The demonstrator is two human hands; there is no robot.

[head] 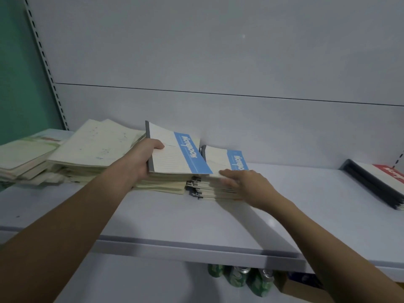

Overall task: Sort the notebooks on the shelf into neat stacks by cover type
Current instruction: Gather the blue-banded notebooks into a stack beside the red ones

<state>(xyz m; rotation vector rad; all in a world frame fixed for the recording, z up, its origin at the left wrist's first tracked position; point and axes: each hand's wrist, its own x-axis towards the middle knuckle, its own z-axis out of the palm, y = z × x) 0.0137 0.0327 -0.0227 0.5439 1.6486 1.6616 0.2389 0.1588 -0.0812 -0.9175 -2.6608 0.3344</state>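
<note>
White metal shelf (153, 217) against a white back panel (218, 62), slotted upright (43, 57) at left, green wall (15, 73) beyond it. Left hand (140, 159) grips a blue-banded notebook (175, 154) by its grey spine edge, thumb on the cover, fingers curled under; the notebook is tilted, far end raised, sitting on top of a cream stack (161, 182). Just right of it, touching, a stack of blue-banded notebooks (218, 184) with grey spines, top one reading "Notebook". Right hand (242, 182) lies on the near corner of that stack, fingers fairly straight and flat on the top cover, somewhat blurred. Further left, a messy pile of pale cream notebooks (96, 147), and at far left a pile with green-and-white covers (24, 154). At far right, well apart, a stack of black-spined notebooks with a red band (376, 182), partly cut off by the frame. Under the shelf, green patterned cans (238, 278) and a cardboard box (290, 285).
</note>
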